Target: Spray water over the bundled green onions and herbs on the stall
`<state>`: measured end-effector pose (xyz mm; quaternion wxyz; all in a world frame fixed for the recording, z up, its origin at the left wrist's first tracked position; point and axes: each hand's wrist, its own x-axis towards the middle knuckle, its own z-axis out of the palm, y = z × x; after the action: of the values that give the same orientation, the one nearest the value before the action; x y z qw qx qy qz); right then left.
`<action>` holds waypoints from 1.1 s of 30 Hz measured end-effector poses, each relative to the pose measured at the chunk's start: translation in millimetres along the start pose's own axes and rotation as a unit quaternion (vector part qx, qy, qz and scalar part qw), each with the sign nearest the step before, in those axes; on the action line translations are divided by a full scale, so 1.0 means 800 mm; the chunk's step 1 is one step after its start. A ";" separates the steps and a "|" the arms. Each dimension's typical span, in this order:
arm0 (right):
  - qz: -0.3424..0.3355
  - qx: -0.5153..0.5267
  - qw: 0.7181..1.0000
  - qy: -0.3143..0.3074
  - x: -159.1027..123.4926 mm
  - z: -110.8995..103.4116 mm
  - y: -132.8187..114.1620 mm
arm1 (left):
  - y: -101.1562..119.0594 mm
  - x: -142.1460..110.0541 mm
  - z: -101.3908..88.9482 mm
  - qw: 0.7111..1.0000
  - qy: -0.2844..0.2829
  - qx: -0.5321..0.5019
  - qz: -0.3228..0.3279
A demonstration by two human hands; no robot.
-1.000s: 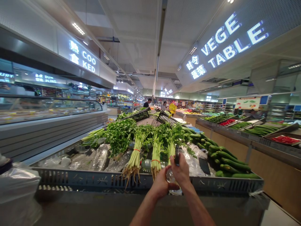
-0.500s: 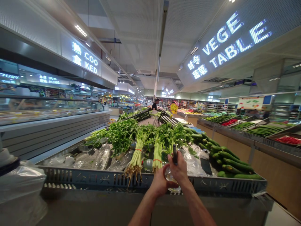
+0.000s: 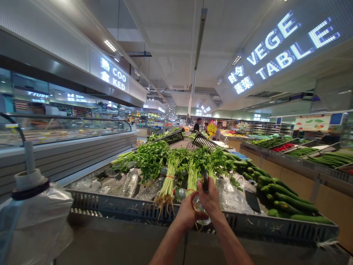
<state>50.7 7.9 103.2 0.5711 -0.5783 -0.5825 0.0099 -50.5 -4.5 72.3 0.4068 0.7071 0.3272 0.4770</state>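
Observation:
Both my hands are out over the front edge of the produce crate (image 3: 110, 202), around a clear spray bottle (image 3: 199, 205) with a black spray head (image 3: 205, 181). My left hand (image 3: 188, 212) is wrapped about the bottle's body from the left. My right hand (image 3: 211, 195) grips it higher up, just below and behind the black head; the trigger itself is hidden. Beyond my hands lie leafy celery bunches, one with a red band and roots (image 3: 170, 180) hanging over the rim. Another banded celery bunch (image 3: 192, 176) is partly behind my left hand.
Clear plastic wrap (image 3: 230, 193) lies right of the celery, then a pile of cucumbers (image 3: 278, 191). At left stands a plastic bag (image 3: 41, 217) on a holder. A glass counter (image 3: 74, 129) runs behind it. People (image 3: 197, 126) are in the distance.
The view has turned left, so the produce shifts right in the picture. Relative to the celery, my hands and the bottle are further left, their grip the same.

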 end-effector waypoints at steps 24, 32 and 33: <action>-0.007 -0.017 1.000 0.004 0.000 -0.003 -0.004 | -0.002 0.003 0.001 1.000 -0.007 0.005 0.009; 0.014 -0.024 1.000 0.006 -0.002 -0.003 0.004 | -0.003 -0.001 0.006 1.000 -0.005 0.023 -0.012; 0.018 -0.022 1.000 -0.003 -0.001 -0.005 0.002 | -0.003 0.000 0.006 1.000 -0.003 0.022 -0.014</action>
<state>54.2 5.3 102.6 0.5563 -0.6010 -0.5738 0.0089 -45.9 -4.8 69.2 0.3988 0.7129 0.3463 0.4613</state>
